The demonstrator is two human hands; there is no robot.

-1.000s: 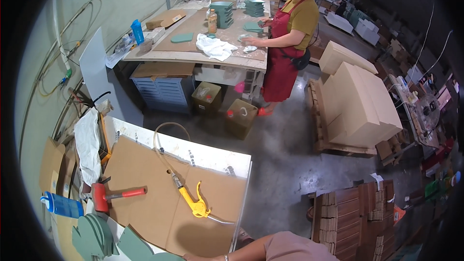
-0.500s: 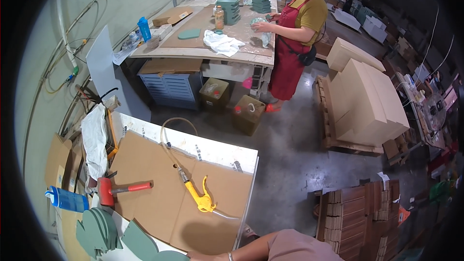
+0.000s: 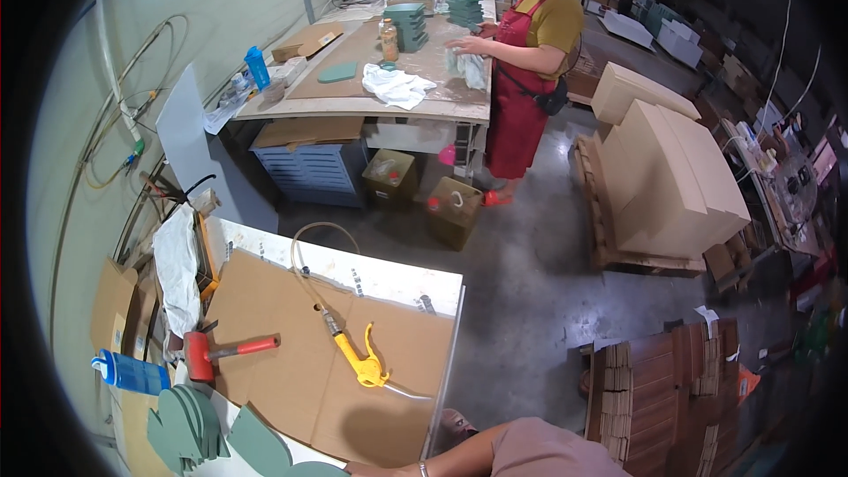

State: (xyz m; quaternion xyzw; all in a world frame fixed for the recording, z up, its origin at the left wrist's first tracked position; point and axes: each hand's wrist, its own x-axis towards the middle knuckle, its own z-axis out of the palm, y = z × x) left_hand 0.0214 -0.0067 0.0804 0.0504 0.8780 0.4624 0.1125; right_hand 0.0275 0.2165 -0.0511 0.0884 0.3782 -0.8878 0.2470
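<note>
At the bottom edge, my right hand (image 3: 375, 470) shows only in part beside a flat green piece (image 3: 316, 471); its fingers are cut off by the frame, so any grip on the piece cannot be seen. A bracelet circles that wrist. Left of it lies another flat green piece with a rounded end (image 3: 258, 440), next to a stack of similar green pieces (image 3: 187, 424). A yellow air blow gun (image 3: 360, 360) with a thin metal nozzle rests on a cardboard sheet (image 3: 300, 353), its hose attached. A red-headed mallet (image 3: 201, 355) lies farther left. My left hand is out of view.
A blue bottle (image 3: 132, 371) stands at the bench's left. Beyond the bench, a co-worker in a red apron (image 3: 521, 115) handles a cloth (image 3: 468, 69) at another table. Large cartons (image 3: 662, 177) sit on a pallet; brown wooden panels (image 3: 649, 389) are stacked lower right.
The view has shifted slightly. The co-worker's hands and the cloth have moved a little. My right arm stays almost where it was, and the bench items look unmoved.
</note>
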